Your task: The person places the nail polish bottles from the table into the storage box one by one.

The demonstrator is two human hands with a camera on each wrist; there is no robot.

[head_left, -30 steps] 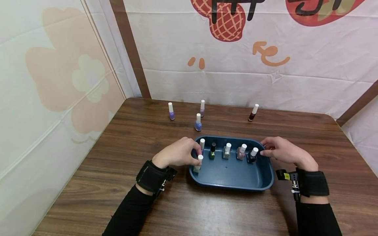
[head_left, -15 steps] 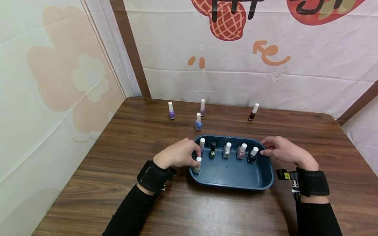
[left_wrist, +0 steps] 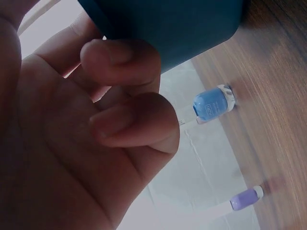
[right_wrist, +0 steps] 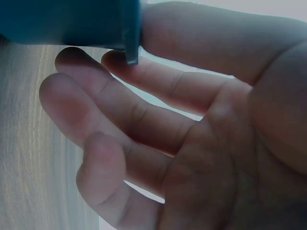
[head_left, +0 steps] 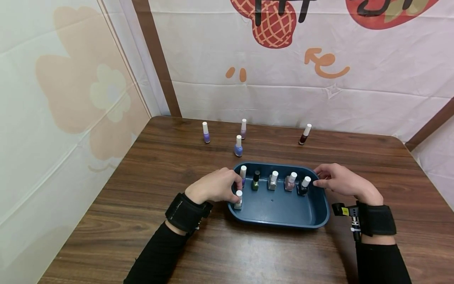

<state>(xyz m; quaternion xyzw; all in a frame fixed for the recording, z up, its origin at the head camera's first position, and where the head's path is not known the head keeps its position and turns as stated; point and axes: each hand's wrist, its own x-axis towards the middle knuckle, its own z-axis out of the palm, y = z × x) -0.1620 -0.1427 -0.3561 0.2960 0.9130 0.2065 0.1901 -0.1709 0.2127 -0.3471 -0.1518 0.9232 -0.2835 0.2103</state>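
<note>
At the left end of the blue tray (head_left: 280, 212), in the head view, your left hand (head_left: 214, 186) holds a small white-capped bottle (head_left: 238, 200) by its cap, thumb and forefinger curled about it. The bottle stands inside the tray, near its left wall. Behind it, note a row of five bottles: purple bottle (head_left: 243, 174), green bottle (head_left: 255, 181), clear bottle (head_left: 272, 181), pink bottle (head_left: 289, 182) and dark bottle (head_left: 303, 187). Your right hand (head_left: 347, 182) touches the tray's right rim near the far corner. Four further bottles stand on the wooden table (head_left: 170, 157) beyond the tray.

From the left wrist, you see two fingers (left_wrist: 136, 120) bent toward your palm. The tray wall hides the grip on the cap. Outside the tray, locate a blue bottle (left_wrist: 211, 104) and a violet bottle (left_wrist: 245, 199).

From the right wrist, your thumb and forefinger meet the tray rim; the remaining fingers (right_wrist: 72, 105) are loosely bent below it. You cannot tell whether the rim is pinched or merely touched.
</note>
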